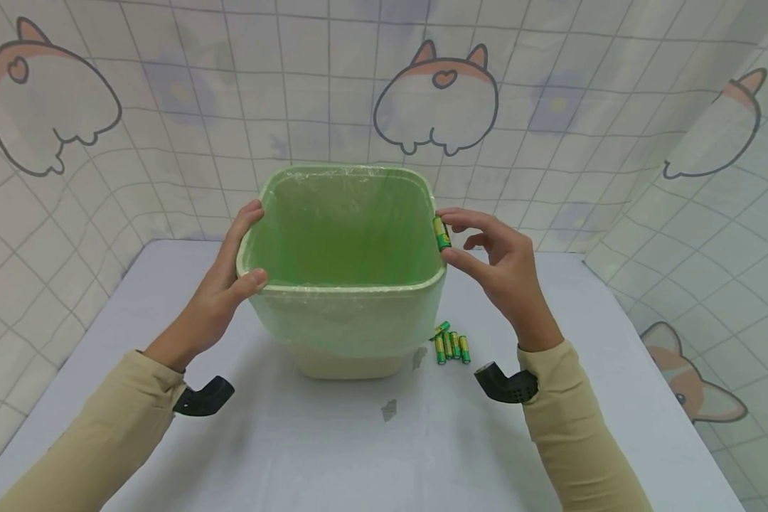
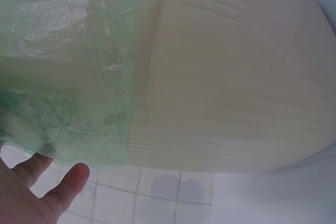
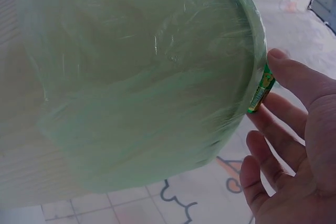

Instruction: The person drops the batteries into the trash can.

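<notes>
Tiled curtain with cartoon corgis (image 1: 435, 99) behind, pale table (image 1: 333, 448) in front.
Stood mid-table: cream bin (image 1: 352, 359) lined with a green bag (image 1: 345, 235), rim wrapped in film. Gripped at its left rim by the left hand (image 1: 227, 284), thumb curled over the near edge, fingers over the far one. Held at the right rim: one green battery (image 1: 441, 233), pinched upright between thumb and forefinger of the right hand (image 1: 502, 267), touching the liner. Lay just right of the bin's base: four loose batteries (image 1: 451, 345).
</notes>
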`<state>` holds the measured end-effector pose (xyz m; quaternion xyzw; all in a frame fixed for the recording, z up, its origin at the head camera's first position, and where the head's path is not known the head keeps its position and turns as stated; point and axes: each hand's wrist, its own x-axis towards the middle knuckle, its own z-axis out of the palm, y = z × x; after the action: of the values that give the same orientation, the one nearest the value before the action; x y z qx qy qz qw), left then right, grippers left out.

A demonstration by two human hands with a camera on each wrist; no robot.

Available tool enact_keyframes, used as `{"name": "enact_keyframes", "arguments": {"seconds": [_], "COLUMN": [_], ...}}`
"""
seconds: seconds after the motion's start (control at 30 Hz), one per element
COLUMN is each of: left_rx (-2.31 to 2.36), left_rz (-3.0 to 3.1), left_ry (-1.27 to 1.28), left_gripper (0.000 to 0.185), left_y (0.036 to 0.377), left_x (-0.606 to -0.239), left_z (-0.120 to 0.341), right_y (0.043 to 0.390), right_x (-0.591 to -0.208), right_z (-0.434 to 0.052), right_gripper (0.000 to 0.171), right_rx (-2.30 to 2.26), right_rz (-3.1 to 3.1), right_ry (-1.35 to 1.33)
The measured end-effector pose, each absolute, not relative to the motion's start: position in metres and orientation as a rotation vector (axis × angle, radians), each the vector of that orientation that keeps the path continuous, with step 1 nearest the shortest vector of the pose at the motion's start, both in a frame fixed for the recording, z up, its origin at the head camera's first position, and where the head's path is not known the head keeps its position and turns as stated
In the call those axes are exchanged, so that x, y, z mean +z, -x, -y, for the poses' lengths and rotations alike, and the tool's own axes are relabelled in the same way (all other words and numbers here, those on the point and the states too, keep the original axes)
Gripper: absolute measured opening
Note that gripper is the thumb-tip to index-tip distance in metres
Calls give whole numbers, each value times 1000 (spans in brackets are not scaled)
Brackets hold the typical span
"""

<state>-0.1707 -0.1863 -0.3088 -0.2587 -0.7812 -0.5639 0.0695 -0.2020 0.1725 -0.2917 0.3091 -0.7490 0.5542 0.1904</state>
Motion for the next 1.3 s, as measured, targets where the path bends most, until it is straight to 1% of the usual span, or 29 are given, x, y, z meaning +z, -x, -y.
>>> {"name": "enact_keyframes", "arguments": {"seconds": [1.3], "left_rx": [-1698], "left_rz": [2342], "left_ry": [786], "left_gripper": [68], "left_y": [170], "left_x": [-308], "left_z": [186], "right_y": [215], "right_x": [-283], "right_z": [-160], "right_gripper": [42], "right_rx": [1437], "right_rz": [2203], "right_ry": [-906]}}
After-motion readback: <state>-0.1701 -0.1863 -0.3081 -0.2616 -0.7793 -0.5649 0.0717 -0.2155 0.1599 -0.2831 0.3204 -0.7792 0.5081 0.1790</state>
